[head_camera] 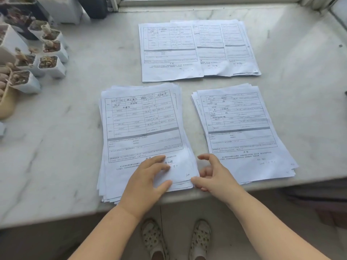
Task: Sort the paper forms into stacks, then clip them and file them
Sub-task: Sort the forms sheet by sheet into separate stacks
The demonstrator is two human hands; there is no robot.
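Observation:
Printed paper forms lie in groups on a marble counter (65, 147). The thickest stack (142, 124) sits near the front edge, a little left of centre. A thinner stack (242, 128) lies to its right. Further back lies a spread of overlapping forms (197, 49). My left hand (150, 177) rests flat on the bottom of the thick stack, fingers straight, thumb on the paper. My right hand (212, 173) is at that stack's bottom right corner, thumb touching the sheet edges, fingers loosely curled above the counter and holding nothing.
Several small white pots with succulents (48, 61) crowd the left side of the counter. A window frame (206, 2) runs along the back. The counter's front edge (187, 197) is just below my hands, with my feet (176, 239) on the floor beneath.

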